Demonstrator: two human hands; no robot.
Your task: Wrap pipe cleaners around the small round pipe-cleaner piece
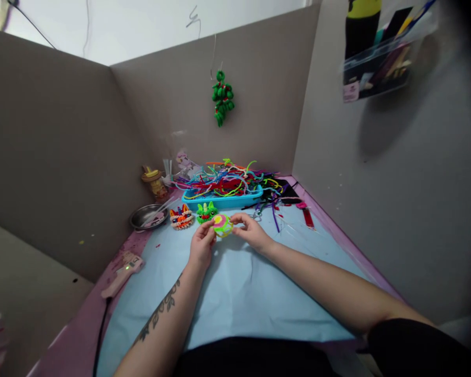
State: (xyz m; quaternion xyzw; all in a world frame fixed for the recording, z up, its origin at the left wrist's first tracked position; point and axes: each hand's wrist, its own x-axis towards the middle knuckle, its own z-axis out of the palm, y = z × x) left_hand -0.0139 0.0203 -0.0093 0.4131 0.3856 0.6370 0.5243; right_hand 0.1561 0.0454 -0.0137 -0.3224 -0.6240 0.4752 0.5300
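A small round pipe-cleaner piece [222, 225], yellow, pink and green, is held up between both hands above the blue sheet. My left hand [202, 242] pinches its left edge with thumb and fingers. At its right edge, the fingers of my right hand [251, 231] are closed on it. Just behind the piece sits a green pipe-cleaner animal head [206, 212] with pointed ears. To the left of that stands an orange and white one [181, 217] with blue details. The undersides of both hands' fingers are partly hidden.
A blue tray [223, 201] heaped with coloured pipe cleaners [231, 180] stands at the back. On the left are a metal bowl [149, 217], a brown cup [155, 183] and a pink corded glue gun [124, 272]. Grey panels [235, 120] enclose three sides; green pipe-cleaner work [222, 98] hangs behind.
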